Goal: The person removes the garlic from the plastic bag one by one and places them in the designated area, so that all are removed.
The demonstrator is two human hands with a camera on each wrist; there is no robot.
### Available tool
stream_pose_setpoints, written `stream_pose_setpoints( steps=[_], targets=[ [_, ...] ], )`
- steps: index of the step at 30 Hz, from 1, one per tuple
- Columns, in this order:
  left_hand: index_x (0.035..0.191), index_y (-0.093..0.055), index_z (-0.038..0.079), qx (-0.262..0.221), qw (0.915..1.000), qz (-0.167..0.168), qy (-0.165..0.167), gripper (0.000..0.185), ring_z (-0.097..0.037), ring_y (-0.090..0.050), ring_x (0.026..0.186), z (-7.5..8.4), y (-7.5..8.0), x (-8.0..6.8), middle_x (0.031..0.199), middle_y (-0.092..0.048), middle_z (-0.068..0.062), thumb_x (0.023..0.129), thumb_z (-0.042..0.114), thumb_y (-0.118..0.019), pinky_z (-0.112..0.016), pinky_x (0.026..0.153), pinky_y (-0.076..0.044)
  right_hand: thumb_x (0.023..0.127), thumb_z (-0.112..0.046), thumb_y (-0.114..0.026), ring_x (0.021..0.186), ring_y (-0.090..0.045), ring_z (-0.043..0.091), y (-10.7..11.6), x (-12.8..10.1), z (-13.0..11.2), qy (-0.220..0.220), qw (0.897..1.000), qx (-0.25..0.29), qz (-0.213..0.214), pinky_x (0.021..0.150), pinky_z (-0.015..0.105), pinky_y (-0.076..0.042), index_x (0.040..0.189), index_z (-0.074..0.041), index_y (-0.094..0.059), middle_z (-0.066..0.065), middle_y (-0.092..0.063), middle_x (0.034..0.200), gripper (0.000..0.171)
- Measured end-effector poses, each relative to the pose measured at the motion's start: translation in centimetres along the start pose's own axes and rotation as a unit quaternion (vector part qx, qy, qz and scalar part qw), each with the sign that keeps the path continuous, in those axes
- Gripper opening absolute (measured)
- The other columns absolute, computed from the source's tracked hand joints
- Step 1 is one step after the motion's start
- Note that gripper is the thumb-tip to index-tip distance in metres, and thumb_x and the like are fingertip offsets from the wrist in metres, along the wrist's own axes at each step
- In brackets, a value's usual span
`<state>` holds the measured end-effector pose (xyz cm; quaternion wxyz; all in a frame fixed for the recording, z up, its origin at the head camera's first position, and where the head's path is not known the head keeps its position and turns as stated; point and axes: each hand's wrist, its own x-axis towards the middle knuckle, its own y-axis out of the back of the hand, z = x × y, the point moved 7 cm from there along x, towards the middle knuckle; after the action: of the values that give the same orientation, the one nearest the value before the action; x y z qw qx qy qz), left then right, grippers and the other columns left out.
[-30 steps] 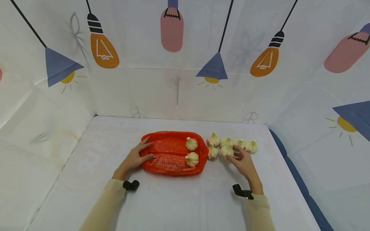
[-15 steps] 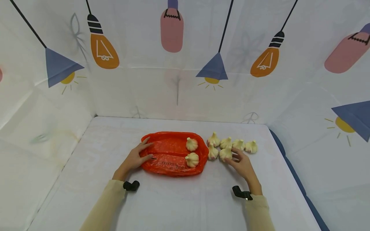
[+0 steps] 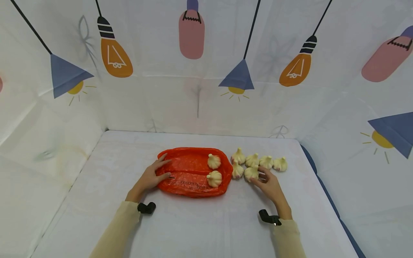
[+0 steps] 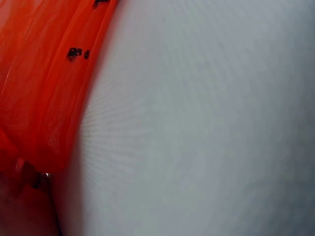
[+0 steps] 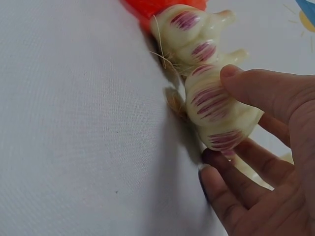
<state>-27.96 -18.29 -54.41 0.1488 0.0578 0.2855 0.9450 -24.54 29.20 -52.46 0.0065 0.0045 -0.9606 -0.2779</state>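
**Right hand on a garlic bulb, left hand flat on the orange bag**

Nearest: two beige sleeves [image 3: 116, 229] at the bottom of the head view, a black wrist mount on each. All on a white table [image 3: 200, 222].

Right hand [image 3: 270, 186]: fingers curled round the near garlic bulb [image 3: 251, 173], thumb on top and fingertips under and behind it, per the right wrist view [image 5: 219, 110]. Bulb is cream with purple streaks; looks to be on the table, can't tell if it's lifted off. Just left of it, touching or nearly so, a second bulb [image 3: 237, 171], closest to the bag edge.

Left hand [image 3: 149, 177]: fingers straight and spread, resting flat on the left end of the orange plastic bag [image 3: 187, 172], holding nothing. Left wrist view shows only blurred orange plastic [image 4: 44, 88] against the tabletop.

The bag lies flat mid-table, with two bulbs [image 3: 214, 161] at its right end, one behind the other.

Further back, right of the bag: a row of four loose bulbs [image 3: 266, 161], close together, just beyond the right hand.

Behind: white backdrop [image 3: 206, 53] printed with lamps and light bulbs.
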Motion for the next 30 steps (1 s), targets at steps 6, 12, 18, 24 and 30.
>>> stream_pose_setpoints(
  steps=[6, 12, 18, 24, 30],
  targets=[
    [0.150, -0.053, 0.011, -0.001, 1.0000, 0.001, -0.007, 0.062, -0.046, -0.017, 0.157, 0.08, 0.02, -0.04, 0.171, -0.025, -0.010, 0.096, 0.033, -0.073, -0.070, 0.122, -0.018, 0.092, -0.020, -0.079, 0.127, -0.060, 0.047, -0.11, -0.02, 0.15, -0.001, 1.000, -0.010, 0.001, 0.098, 0.038, -0.057, 0.144, 0.003, -0.051, 0.029, -0.050, 0.150, 0.063],
    [0.151, -0.053, 0.011, 0.005, 1.0000, 0.000, -0.006, 0.063, -0.046, -0.018, 0.157, -0.02, -0.04, -0.02, 0.171, -0.025, -0.010, 0.096, 0.035, -0.072, -0.071, 0.122, -0.018, 0.093, -0.021, -0.079, 0.129, -0.058, 0.046, -0.15, -0.08, 0.09, -0.003, 1.000, -0.010, -0.002, 0.102, 0.050, -0.055, 0.146, 0.001, -0.050, 0.027, -0.050, 0.150, 0.065],
    [0.151, -0.053, 0.011, -0.005, 1.0000, -0.001, -0.005, 0.063, -0.046, -0.016, 0.157, 0.04, -0.05, 0.01, 0.171, -0.025, -0.010, 0.096, 0.033, -0.073, -0.070, 0.122, -0.017, 0.093, -0.020, -0.079, 0.131, -0.057, 0.046, -0.19, -0.13, 0.04, -0.005, 1.000, -0.009, -0.003, 0.103, 0.050, -0.054, 0.147, 0.003, -0.049, 0.029, -0.049, 0.151, 0.066],
    [0.151, -0.053, 0.010, -0.007, 1.0000, 0.000, -0.001, 0.062, -0.046, -0.016, 0.157, 0.07, -0.03, 0.00, 0.171, -0.024, -0.010, 0.096, 0.032, -0.073, -0.071, 0.122, -0.017, 0.094, -0.011, -0.076, 0.132, -0.055, 0.051, -0.32, -0.06, 0.06, -0.013, 1.000, -0.010, -0.004, 0.104, 0.054, -0.052, 0.148, 0.008, -0.045, 0.033, -0.046, 0.151, 0.065],
    [0.151, -0.053, 0.010, -0.005, 1.0000, 0.000, -0.005, 0.062, -0.046, -0.016, 0.157, 0.15, 0.03, -0.05, 0.171, -0.025, -0.010, 0.096, 0.032, -0.073, -0.071, 0.122, -0.017, 0.094, -0.015, -0.077, 0.132, -0.056, 0.046, -0.19, -0.12, -0.13, 0.008, 1.000, 0.000, -0.006, 0.103, 0.049, -0.054, 0.149, 0.005, -0.045, 0.029, -0.046, 0.153, 0.067]
  ],
)
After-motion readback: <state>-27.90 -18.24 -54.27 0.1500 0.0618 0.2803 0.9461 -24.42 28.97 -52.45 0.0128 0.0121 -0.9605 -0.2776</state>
